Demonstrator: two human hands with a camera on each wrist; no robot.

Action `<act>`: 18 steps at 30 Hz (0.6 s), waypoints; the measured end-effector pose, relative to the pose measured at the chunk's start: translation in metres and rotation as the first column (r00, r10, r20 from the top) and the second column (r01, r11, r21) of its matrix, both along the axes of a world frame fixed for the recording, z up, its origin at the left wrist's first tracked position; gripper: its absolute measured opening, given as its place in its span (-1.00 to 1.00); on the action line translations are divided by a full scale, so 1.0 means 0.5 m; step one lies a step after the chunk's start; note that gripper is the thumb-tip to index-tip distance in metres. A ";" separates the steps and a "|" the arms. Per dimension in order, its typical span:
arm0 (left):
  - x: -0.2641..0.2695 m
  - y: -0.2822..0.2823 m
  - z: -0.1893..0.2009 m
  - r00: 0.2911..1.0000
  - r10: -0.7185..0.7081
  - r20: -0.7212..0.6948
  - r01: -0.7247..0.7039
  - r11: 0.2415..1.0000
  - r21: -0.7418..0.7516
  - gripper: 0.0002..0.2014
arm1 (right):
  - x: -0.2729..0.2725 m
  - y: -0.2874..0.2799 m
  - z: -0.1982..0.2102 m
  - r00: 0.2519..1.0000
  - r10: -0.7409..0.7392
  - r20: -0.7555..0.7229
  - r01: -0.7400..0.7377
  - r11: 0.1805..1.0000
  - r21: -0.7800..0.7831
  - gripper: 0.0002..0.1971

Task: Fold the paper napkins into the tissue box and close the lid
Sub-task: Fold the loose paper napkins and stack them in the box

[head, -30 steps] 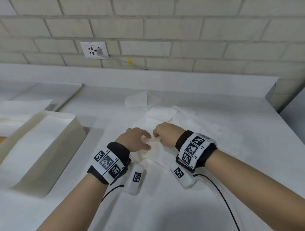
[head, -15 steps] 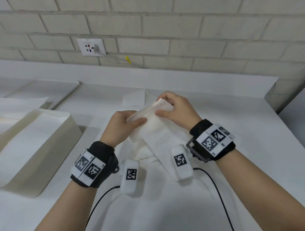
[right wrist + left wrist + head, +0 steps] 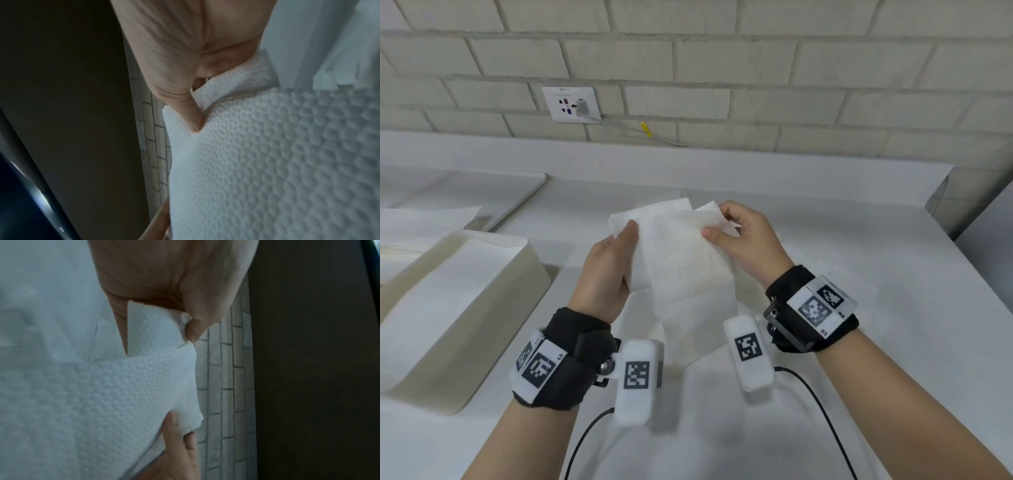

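Both hands pinch paper napkin [image 3: 685,260] top corners: left hand [image 3: 607,270], right hand [image 3: 748,241]; align edges before creasing, then carry to tissue box [image 3: 458,308]

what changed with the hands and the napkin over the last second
Both hands rose from the table, lifting the paper napkin and spreading it upright between them. The left hand pinches its left edge, the right hand its upper right corner. The open tissue box stayed at the left, as did the napkins beneath.

white wall socket [image 3: 572,103] on brick wall [image 3: 756,61]; yellow tag [image 3: 645,128] beside it; white table [image 3: 893,274]
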State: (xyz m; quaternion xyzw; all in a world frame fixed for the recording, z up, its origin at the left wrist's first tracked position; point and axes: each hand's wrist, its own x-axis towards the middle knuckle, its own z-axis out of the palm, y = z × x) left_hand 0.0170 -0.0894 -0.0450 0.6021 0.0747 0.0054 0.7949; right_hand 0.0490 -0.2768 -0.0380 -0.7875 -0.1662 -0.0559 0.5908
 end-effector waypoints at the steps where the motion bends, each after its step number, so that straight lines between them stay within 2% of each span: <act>1: 0.000 0.003 0.001 1.000 -0.011 -0.004 0.011 1.000 -0.027 -0.70 | -0.002 0.000 0.000 1.000 0.004 0.020 -0.004 1.000 0.004 -0.86; 3: -0.001 0.007 0.004 1.000 -0.008 -0.009 0.008 0.998 -0.068 -0.71 | -0.006 -0.003 0.001 0.997 0.066 0.035 -0.067 0.997 0.034 -0.93; 5: -0.003 0.011 0.009 0.999 0.040 -0.017 -0.041 0.997 -0.072 -0.74 | -0.012 -0.009 0.007 0.986 0.164 0.011 -0.164 0.982 0.094 -0.84; 8: -0.007 0.018 0.015 0.992 0.124 0.009 -0.124 0.992 -0.018 -0.76 | -0.019 -0.019 0.016 0.970 0.244 -0.017 -0.239 0.960 0.149 -0.80; 11: -0.016 0.017 0.019 0.989 0.116 0.092 -0.121 0.991 0.055 -0.73 | -0.025 -0.022 0.027 0.963 0.269 -0.013 -0.265 0.956 0.127 -0.79; 15: -0.032 0.001 0.028 0.987 0.025 0.158 -0.046 0.990 0.133 -0.72 | -0.032 -0.007 0.038 0.939 0.274 0.206 -0.243 0.956 -0.162 -0.91; 18: -0.040 -0.005 0.032 0.982 -0.069 0.176 0.042 0.987 0.155 -0.69 | -0.031 0.018 0.034 0.850 0.300 0.433 -0.129 0.916 -0.380 -0.89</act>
